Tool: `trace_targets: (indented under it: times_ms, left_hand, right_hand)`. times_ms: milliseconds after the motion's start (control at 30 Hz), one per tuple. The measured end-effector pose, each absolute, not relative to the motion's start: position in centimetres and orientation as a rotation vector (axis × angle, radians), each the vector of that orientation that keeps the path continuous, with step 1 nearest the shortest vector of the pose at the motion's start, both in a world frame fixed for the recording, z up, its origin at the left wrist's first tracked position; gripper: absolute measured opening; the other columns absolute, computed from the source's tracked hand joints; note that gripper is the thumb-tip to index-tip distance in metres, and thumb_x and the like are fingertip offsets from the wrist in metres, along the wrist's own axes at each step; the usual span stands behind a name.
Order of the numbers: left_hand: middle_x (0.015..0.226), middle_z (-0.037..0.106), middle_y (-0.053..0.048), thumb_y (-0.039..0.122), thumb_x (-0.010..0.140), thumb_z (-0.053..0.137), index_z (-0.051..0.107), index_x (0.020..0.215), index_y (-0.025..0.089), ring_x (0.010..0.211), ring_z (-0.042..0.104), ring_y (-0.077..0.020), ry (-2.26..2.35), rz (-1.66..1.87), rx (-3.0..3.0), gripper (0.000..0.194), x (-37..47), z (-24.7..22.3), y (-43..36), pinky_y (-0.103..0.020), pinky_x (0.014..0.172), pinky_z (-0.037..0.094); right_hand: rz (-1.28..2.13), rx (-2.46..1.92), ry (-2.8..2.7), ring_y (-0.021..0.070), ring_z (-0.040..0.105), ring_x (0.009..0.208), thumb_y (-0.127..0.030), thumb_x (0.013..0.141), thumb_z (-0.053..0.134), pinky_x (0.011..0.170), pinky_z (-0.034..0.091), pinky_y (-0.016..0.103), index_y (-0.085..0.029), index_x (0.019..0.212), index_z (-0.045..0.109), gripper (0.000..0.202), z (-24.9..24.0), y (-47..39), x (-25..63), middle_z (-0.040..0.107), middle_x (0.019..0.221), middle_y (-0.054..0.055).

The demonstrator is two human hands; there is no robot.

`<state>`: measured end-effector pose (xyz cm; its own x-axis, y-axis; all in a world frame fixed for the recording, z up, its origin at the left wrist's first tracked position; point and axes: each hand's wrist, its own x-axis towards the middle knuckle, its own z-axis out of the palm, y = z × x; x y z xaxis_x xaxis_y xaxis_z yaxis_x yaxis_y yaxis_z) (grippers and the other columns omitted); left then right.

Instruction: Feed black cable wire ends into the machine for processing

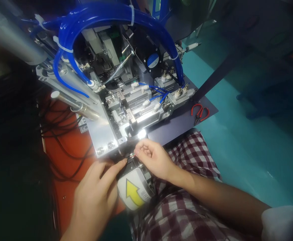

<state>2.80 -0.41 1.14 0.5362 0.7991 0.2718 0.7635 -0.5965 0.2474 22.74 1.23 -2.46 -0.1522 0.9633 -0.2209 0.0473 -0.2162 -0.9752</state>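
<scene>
My right hand [153, 159] is closed, thumb and index finger pinched together just in front of the machine's brightly lit front edge. What lies in the pinch is too small to make out. Beside those fingertips is a small light-and-red piece [132, 155], perhaps wire ends. From the left, my left hand [98, 187] reaches in with its index finger stretched out, its tip on a dark block [128, 167] close to that piece. The thumb and other fingers of this hand are mostly hidden. Below both hands sits a white rounded cover [126, 190] with a yellow arrow.
Ahead stands a machine with metal cylinders [146, 113] and thick blue air tubes [111, 13]. Red-handled pliers [200, 113] lie on the grey plate [171, 132] at right. Black cables [68, 160] trail over an orange surface [61, 189] at left. A metal post [73, 105] rises nearby.
</scene>
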Motion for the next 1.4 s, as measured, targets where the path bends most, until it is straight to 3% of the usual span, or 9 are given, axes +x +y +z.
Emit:
trace_targets:
  times_ms: [100,167,367,600,867,1033,1200,1400]
  left_hand:
    - [0.093,0.056,-0.002,0.007,0.092,0.049,0.063,0.114,0.020,0.081,0.058,-0.0130,1.380,0.564,2.663,0.029,2.9,1.1,-0.4,-0.021,0.066,0.045]
    - [0.093,0.056,-0.002,0.008,0.093,0.048,0.064,0.113,0.020,0.081,0.058,-0.0130,1.397,0.572,2.663,0.029,2.9,1.0,-0.5,-0.021,0.064,0.044]
    - [0.092,0.055,-0.003,0.008,0.093,0.047,0.064,0.114,0.019,0.079,0.057,-0.0133,1.385,0.555,2.671,0.029,3.0,1.1,-0.6,-0.021,0.063,0.044]
    - [0.087,0.056,-0.003,0.006,0.092,0.043,0.064,0.112,0.017,0.077,0.056,-0.0151,1.386,0.559,2.711,0.032,3.2,1.2,-0.5,-0.024,0.060,0.043]
    - [0.082,0.058,-0.004,0.007,0.091,0.042,0.069,0.107,0.016,0.073,0.058,-0.0172,1.419,0.546,2.733,0.032,3.7,1.4,-0.5,-0.025,0.054,0.043]
    - [0.090,0.061,-0.004,0.017,0.095,0.045,0.066,0.105,0.020,0.081,0.062,-0.0162,1.357,0.630,2.481,0.023,2.5,1.0,0.1,-0.025,0.068,0.051]
    - [0.095,0.066,-0.002,0.031,0.092,0.057,0.061,0.102,0.023,0.086,0.064,-0.0189,1.472,0.591,2.347,0.013,-2.6,0.7,-0.3,-0.031,0.081,0.050]
    - [0.096,0.069,-0.003,0.022,0.095,0.050,0.065,0.097,0.022,0.087,0.066,-0.0163,1.338,0.662,2.486,0.016,-5.3,1.3,-0.7,-0.025,0.078,0.052]
  right_hand:
    - [1.054,-1.344,-1.581,0.0139,0.052,0.063,-0.022,0.090,0.050,0.064,0.040,0.028,-0.020,0.079,0.053,0.012,-2.1,1.0,22.7,0.056,0.068,-0.001]
    - [0.942,-1.385,-1.644,0.0144,0.052,0.062,-0.020,0.090,0.049,0.064,0.040,0.029,-0.020,0.079,0.051,0.012,-2.0,0.9,22.7,0.055,0.067,0.000]
    - [1.658,-1.361,-1.261,0.0104,0.048,0.052,-0.039,0.097,0.043,0.054,0.041,0.025,-0.020,0.078,0.048,0.027,-2.4,1.2,22.9,0.056,0.068,-0.003]
    - [1.360,-1.397,-1.395,0.0107,0.044,0.057,-0.031,0.093,0.049,0.054,0.034,0.025,-0.020,0.080,0.050,0.017,-2.1,1.0,22.5,0.048,0.063,-0.005]
    - [1.516,-1.387,-1.194,0.0106,0.042,0.053,-0.034,0.090,0.051,0.052,0.034,0.025,-0.021,0.075,0.047,0.020,-2.1,1.1,22.0,0.047,0.060,-0.006]
    - [1.598,-1.386,-1.160,0.0094,0.042,0.050,-0.029,0.089,0.052,0.052,0.034,0.024,-0.020,0.074,0.048,0.019,-1.8,1.4,22.1,0.047,0.057,-0.007]
    - [1.577,-1.355,-1.183,0.0087,0.044,0.047,-0.027,0.090,0.049,0.052,0.036,0.024,-0.021,0.072,0.045,0.019,-1.6,1.3,22.0,0.048,0.055,-0.008]
    - [1.542,-1.345,-1.197,0.0084,0.043,0.046,-0.028,0.088,0.051,0.051,0.035,0.024,-0.021,0.071,0.045,0.019,-1.9,1.3,22.0,0.047,0.054,-0.008]
